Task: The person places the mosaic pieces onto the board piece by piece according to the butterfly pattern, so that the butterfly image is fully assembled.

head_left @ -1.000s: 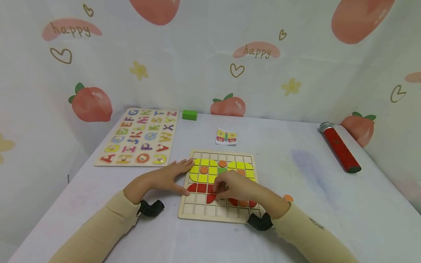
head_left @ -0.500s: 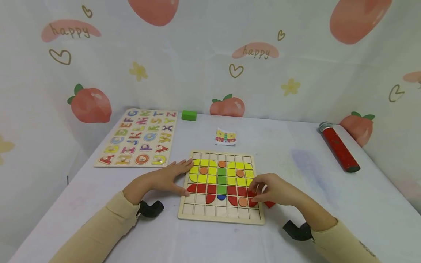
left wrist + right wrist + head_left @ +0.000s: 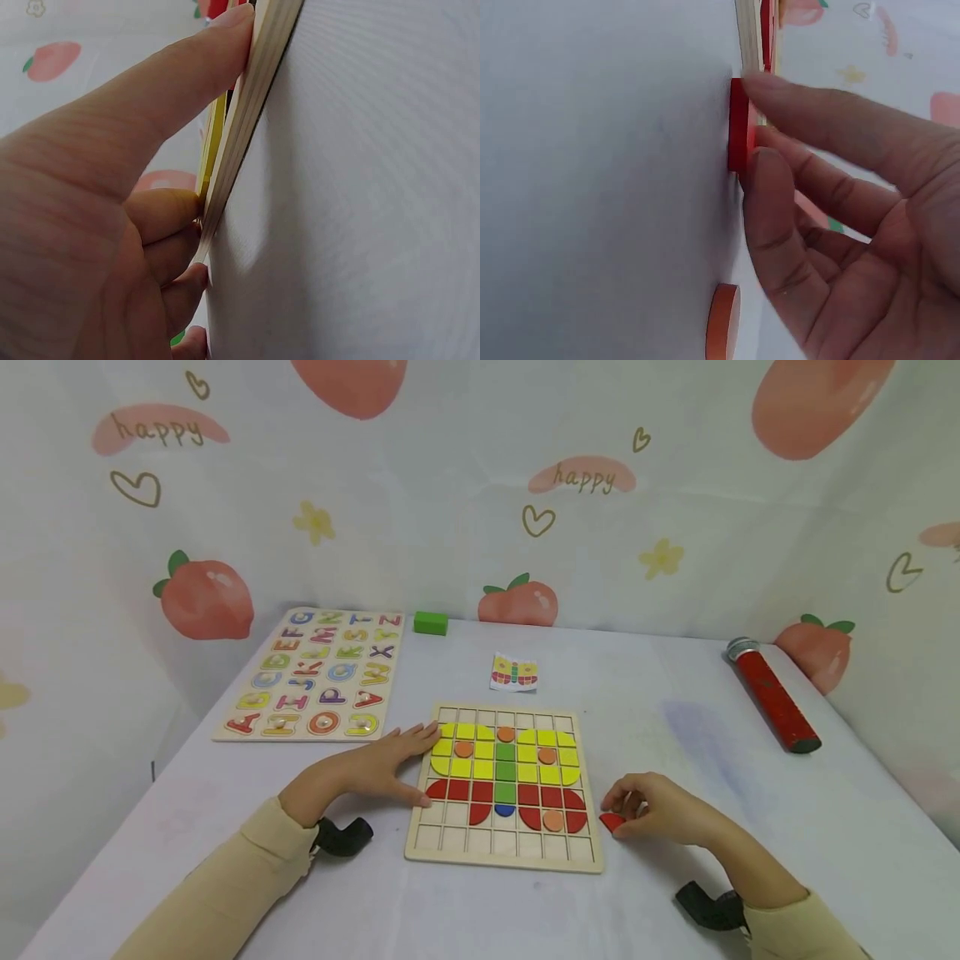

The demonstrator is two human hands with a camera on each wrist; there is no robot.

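Note:
A wooden grid board (image 3: 540,853) lies mid-table, bearing yellow pieces (image 3: 465,768), red pieces (image 3: 551,796), a green strip (image 3: 506,772), a blue half-round (image 3: 505,810) and several orange discs (image 3: 553,820). My left hand (image 3: 375,768) rests at its left edge, fingers spread, thumb on the rim; the left wrist view shows the thumb (image 3: 180,75) against the wood. Just right of the board, my right hand (image 3: 667,810) pinches a loose red piece (image 3: 611,821) between thumb and finger. In the right wrist view that red piece (image 3: 739,124) stays low at the tabletop.
An orange piece (image 3: 721,322) lies near my right hand. Behind the board is a small butterfly picture card (image 3: 514,672). An alphabet puzzle (image 3: 315,672) stands back left, beside a green block (image 3: 431,623). A red microphone (image 3: 772,697) lies at the right.
My right hand has moved from over the board's middle to the right, off the board, down to the loose red piece. The left hand has stayed at the board's left edge.

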